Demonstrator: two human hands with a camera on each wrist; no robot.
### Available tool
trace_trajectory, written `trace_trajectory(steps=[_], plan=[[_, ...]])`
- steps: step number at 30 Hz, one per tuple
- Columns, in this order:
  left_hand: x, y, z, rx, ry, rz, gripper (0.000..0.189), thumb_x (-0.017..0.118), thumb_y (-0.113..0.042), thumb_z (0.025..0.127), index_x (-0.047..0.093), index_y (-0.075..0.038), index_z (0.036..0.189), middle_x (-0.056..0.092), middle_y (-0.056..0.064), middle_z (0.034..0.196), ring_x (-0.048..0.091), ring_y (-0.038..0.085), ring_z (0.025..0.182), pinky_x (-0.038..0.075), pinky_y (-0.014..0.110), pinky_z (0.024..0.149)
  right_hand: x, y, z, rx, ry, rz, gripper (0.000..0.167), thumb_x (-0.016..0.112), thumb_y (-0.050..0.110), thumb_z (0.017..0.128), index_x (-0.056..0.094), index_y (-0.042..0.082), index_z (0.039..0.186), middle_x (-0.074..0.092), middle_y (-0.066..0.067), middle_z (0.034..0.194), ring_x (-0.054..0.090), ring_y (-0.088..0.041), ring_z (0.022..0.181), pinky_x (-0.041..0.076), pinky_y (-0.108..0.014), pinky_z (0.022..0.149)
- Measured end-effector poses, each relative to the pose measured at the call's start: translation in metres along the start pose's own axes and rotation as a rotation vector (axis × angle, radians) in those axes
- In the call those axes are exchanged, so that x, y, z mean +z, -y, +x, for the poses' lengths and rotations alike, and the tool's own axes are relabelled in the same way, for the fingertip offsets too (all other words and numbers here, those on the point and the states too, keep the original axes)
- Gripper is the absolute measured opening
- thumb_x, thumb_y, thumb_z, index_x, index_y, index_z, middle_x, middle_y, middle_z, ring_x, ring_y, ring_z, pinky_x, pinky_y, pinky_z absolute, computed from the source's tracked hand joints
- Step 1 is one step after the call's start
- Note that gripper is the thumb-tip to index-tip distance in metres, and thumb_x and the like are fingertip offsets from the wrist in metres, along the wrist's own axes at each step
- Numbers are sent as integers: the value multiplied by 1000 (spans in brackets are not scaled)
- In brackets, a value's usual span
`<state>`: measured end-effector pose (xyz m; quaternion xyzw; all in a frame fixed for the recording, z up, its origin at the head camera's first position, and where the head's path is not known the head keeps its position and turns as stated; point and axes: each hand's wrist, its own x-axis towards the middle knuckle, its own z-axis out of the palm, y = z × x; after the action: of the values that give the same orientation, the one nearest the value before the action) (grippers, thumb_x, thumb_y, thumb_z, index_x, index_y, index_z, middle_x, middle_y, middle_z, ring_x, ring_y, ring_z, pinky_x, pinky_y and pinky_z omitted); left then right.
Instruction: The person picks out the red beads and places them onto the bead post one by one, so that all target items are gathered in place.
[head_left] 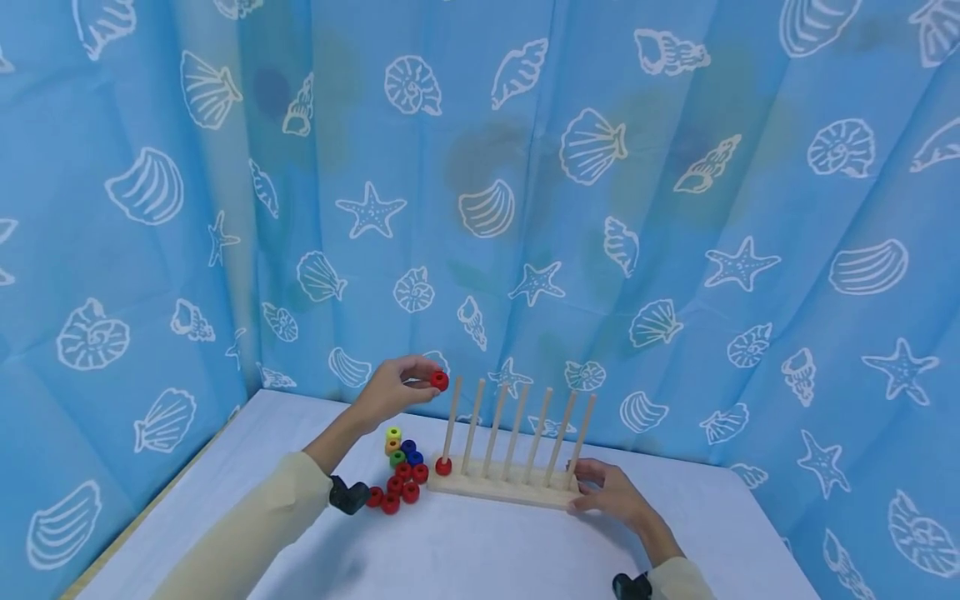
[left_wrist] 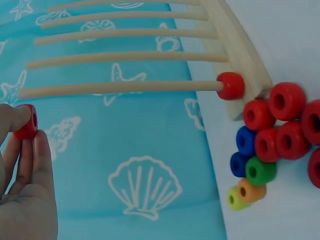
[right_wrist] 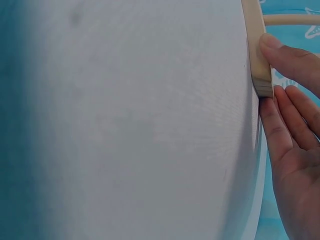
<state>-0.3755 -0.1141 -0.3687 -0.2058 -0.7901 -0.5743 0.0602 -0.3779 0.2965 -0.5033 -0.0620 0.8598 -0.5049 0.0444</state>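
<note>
Between thumb and fingertips, my left hand (head_left: 388,390) pinches a red bead (head_left: 439,382) just left of the top of the leftmost peg (head_left: 452,421). In the left wrist view that bead (left_wrist: 29,124) is apart from the peg's tip, its hole partly visible. Several upright pegs rise from a wooden peg stand (head_left: 510,490). Another red bead (head_left: 444,467) sits at the foot of the leftmost peg. At the stand's right end, my right hand (head_left: 611,492) grips the base, thumb on the near side and fingers around the end, as the right wrist view shows.
Left of the stand lie several loose red beads (head_left: 395,484), two blue beads, a green bead (head_left: 397,458), an orange bead (head_left: 392,447) and a yellow bead (head_left: 393,433). A white-covered table (head_left: 480,550) carries everything. Behind it hangs a blue shell-print curtain (head_left: 480,275).
</note>
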Motion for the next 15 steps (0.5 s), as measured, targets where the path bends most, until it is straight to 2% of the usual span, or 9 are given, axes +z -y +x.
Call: trace_trajectory(steps=[7,15], plan=[[5,-11,4,91,-9,-20,39,73,-11,88,63,-8,125,63,9,124,62,27,113,54,36,88,0,-2,1,8,3,-9,77,90,9,63,56,2,132,59,-15,131,47,-39,129,48,-38,98],[8,-14,8,119,0,-29,38,73,-13,88,64,-9,125,63,10,124,63,27,112,55,37,88,0,-3,2,13,3,-22,77,89,8,64,55,1,133,57,-17,133,47,-40,129,48,-38,98]])
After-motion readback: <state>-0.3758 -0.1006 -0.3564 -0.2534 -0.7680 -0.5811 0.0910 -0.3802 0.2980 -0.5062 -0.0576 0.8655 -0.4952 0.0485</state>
